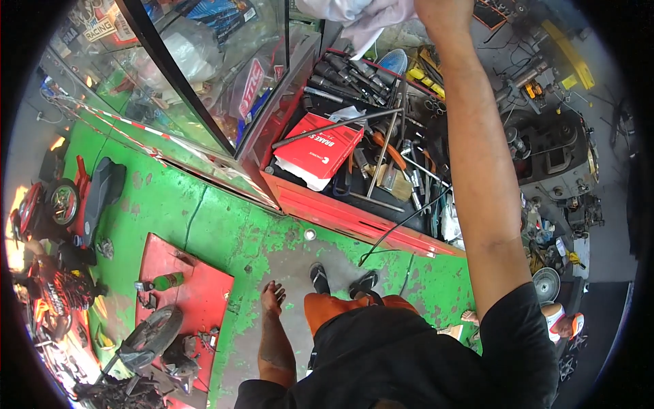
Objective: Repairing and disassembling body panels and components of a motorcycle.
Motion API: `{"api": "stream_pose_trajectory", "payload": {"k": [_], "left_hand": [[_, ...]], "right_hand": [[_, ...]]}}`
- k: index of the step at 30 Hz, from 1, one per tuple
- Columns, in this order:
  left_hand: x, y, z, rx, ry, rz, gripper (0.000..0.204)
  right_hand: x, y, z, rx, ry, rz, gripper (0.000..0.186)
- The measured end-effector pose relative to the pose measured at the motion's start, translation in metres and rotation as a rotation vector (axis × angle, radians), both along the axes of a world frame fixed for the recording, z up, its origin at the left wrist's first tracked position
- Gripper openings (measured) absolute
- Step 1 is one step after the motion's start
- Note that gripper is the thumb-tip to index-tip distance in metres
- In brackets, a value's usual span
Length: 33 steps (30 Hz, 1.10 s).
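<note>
My right arm is stretched up past the tool chest to the top edge, where my right hand (443,9) meets a bunched white cloth (371,17). The hand appears closed on the cloth, though its fingertips are cut off by the frame. At my side hangs my left hand (273,297), nothing in it, fingers loosely bent and apart. Below the cloth, the red tool chest (327,211) is topped with sockets (347,78), metal bars, pliers with orange handles (392,151) and a paintbrush (395,180). A red and white cardboard box (320,146) lies among them, under a long bar (340,127).
A glass display case (204,88) adjoins the chest on the left. On the green floor (225,218) lies a red board (184,255) with a wheel (153,334) and a green bottle (168,281). Machinery (552,150) stands at right. Another person (564,324) is at lower right.
</note>
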<state>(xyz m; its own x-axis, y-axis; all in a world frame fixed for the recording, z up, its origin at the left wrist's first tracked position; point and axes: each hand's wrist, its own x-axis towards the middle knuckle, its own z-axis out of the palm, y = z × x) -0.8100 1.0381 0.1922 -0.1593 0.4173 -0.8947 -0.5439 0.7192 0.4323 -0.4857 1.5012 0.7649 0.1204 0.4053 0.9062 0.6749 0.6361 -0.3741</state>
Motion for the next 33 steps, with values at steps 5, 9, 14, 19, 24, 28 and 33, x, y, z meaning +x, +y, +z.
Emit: {"api": "stream_pose_trajectory", "payload": {"k": [5, 9, 14, 19, 24, 28, 33], "left_hand": [[0.036, 0.053, 0.008, 0.103, -0.037, -0.161, 0.042], [0.086, 0.095, 0.017, 0.200, -0.074, -0.337, 0.045], [0.158, 0.132, 0.004, 0.236, -0.165, -0.379, 0.047], [0.223, 0.172, -0.040, 0.075, -0.295, 0.075, 0.064], [0.280, 0.186, -0.067, -0.004, -0.306, 0.213, 0.066], [0.313, 0.174, -0.078, 0.067, -0.329, 0.262, 0.048], [0.330, 0.161, -0.080, 0.575, -0.009, 0.167, 0.046]], "right_hand": [[0.016, -0.028, -0.085, -0.386, -0.528, -0.089, 0.041], [0.030, -0.099, -0.145, -0.717, -0.770, 0.037, 0.040], [0.068, -0.221, -0.144, -0.635, -0.364, -0.107, 0.037], [0.131, -0.321, -0.199, -0.732, -0.532, -0.446, 0.042], [0.141, -0.335, -0.228, -0.851, -0.626, -0.513, 0.052], [0.145, -0.334, -0.230, -0.859, -0.590, -0.534, 0.050], [0.147, -0.331, -0.233, -0.874, -0.592, -0.496, 0.048]]}}
